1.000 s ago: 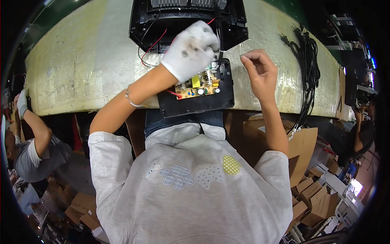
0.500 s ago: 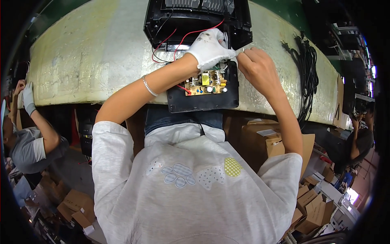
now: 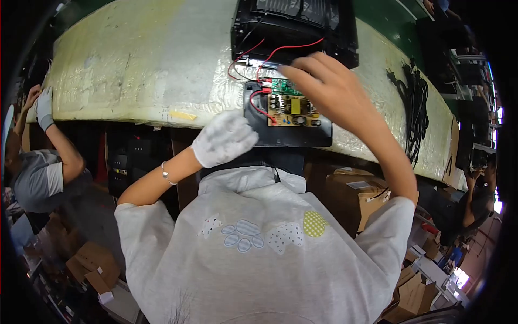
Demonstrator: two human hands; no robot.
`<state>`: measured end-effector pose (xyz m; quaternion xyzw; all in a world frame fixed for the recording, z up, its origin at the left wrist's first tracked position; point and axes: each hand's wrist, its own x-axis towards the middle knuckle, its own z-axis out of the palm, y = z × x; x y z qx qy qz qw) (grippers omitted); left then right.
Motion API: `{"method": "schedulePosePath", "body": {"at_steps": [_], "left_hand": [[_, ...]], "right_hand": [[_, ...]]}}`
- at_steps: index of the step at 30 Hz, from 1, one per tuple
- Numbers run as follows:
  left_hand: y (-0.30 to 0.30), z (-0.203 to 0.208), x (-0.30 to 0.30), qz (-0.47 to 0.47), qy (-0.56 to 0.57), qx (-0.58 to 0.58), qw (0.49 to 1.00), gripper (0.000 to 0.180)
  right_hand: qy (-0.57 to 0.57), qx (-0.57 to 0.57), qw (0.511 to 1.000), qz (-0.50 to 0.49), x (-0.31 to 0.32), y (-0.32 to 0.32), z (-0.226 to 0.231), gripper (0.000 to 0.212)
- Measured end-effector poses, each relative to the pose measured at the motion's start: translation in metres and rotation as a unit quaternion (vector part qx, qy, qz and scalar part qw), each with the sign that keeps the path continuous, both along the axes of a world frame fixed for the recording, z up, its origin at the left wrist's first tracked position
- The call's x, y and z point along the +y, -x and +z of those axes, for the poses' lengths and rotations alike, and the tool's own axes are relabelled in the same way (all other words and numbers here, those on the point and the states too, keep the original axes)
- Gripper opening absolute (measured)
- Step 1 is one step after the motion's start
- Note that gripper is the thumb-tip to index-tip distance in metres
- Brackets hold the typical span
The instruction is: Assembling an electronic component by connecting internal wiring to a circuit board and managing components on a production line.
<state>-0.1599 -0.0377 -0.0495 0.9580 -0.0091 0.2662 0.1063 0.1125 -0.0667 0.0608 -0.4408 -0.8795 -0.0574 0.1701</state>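
- When viewed from above, found right hand (image 3: 330, 93) bare and blurred, raised over right part of brown circuit board (image 3: 280, 112), covering some of it. Fingers bent, drawn in toward thumb. Cannot tell whether pinching anything or touching anything beneath.
- Found left hand (image 3: 225, 139) in white glove, just beside left edge of black panel (image 3: 291, 138), overlapping lower left corner in view. Fingers curled loosely together, back of glove uppermost. Cannot tell about contact with panel or anything held underneath.
- Located brown circuit board lying on black panel, component side up. Noted yellow component (image 3: 295, 106) near its middle.
- Located green circuit board (image 3: 279, 85) along far side of brown one, partly hidden behind right hand.
- Traced short red lead (image 3: 253, 102) looping at left of both boards, ending low on brown one.
- Noted black housing (image 3: 295, 29) beyond panel, with ribbed dark parts inside; red wires (image 3: 290, 47) running from it toward green board.
- Recorded pale worktable (image 3: 140, 65) under housing; panel lying at near edge. Bundle of black cables (image 3: 414, 110) well apart to right.
- Noted co-worker (image 3: 46, 175) at far left, grey sleeve, one hand gloved.
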Motion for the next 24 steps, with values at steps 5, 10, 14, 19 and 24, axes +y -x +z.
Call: {"method": "schedulePosePath", "body": {"at_steps": [5, 10, 14, 19, 24], "left_hand": [[-0.023, 0.027, -0.026, -0.086, 0.023, -0.089, 0.992, 0.024], [-0.028, 0.052, -0.023, -0.101, 0.078, -0.055, 0.99, 0.023], [-0.04, 0.042, -0.007, 0.072, 0.201, -0.176, 0.961, 0.035], [-0.057, 0.04, 0.02, 0.098, 0.231, -0.146, 0.957, 0.063], [-0.072, 0.048, 0.036, 0.091, 0.34, -0.07, 0.933, 0.059]], "right_hand": [[0.165, -0.2, 0.964, 0.057, 0.059, 0.039, -0.016, 0.048], [0.204, -0.175, 0.959, 0.09, 0.078, 0.045, -0.007, 0.018], [0.246, -0.117, 0.962, -0.001, 0.063, 0.028, 0.047, 0.009], [0.347, 0.026, 0.937, 0.008, 0.061, -0.005, 0.05, 0.017], [0.424, 0.068, 0.902, -0.043, 0.056, -0.012, 0.059, 0.033]]}}
